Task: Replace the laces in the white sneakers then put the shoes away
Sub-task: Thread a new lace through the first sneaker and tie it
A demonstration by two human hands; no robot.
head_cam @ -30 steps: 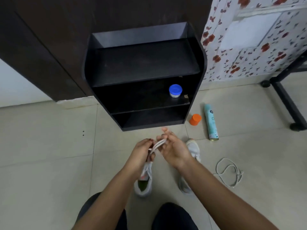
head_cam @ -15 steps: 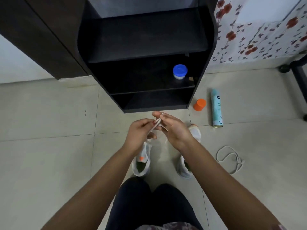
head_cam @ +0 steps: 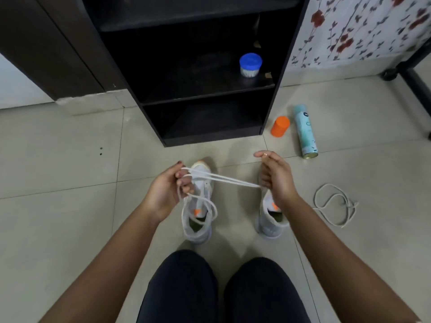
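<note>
Two white sneakers stand on the tiled floor before my knees, toes pointing at the shelf: the left sneaker (head_cam: pixel 198 220) and the right sneaker (head_cam: pixel 271 220). A white lace (head_cam: pixel 226 180) is stretched in a double strand between my hands above them. My left hand (head_cam: pixel 168 190) pinches one end, with slack loops hanging over the left sneaker's opening. My right hand (head_cam: pixel 276 176) grips the other end above the right sneaker. A second, loose lace (head_cam: pixel 335 206) lies coiled on the floor to the right.
A black open shelf unit (head_cam: pixel 210 99) stands just ahead, with a blue-lidded jar (head_cam: pixel 250 65) on its middle shelf. An orange cap (head_cam: pixel 279 126) and a teal spray can (head_cam: pixel 305 131) lie on the floor right of it. A black wheeled frame (head_cam: pixel 412 73) is at far right.
My hands, close together a second ago, have pulled apart and drawn the lace taut between them. The camera has moved closer and tilted down, so my knees now show.
</note>
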